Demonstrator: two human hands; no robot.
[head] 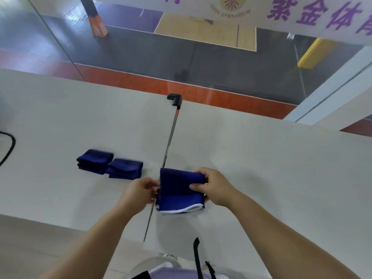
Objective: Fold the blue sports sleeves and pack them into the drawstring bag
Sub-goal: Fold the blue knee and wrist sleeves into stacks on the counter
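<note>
Two hands work at the middle of my view, both on one blue sleeve (179, 190) that lies partly folded on the counter (261, 158). My left hand (141, 191) pinches the sleeve's left edge, fingers curled onto the cloth; my right hand (213, 186) holds the right side, thumb pressed on top and fingers wrapped over the far edge. So each grip is closed on the same sleeve. Its white-trimmed hem faces me, near the counter's front edge.

The sleeve sits just right of a dark seam (169, 150) where two counter slabs meet; the seam runs from the near edge away to a black corner guard (175, 100) at the far edge. Right of the sleeve the counter is bare pale surface, wide room out to the right edge. Left of the seam, two folded blue sleeves (109, 165) rest side by side, touching each other, near my left hand but apart from it.

A black cable (9, 148) curves at the far left edge. Close to my body a black strap (196, 256) hangs below the front edge. Beyond the far edge the gym floor (181, 57) drops away, grey with a red band. I cannot see the drawstring bag.
</note>
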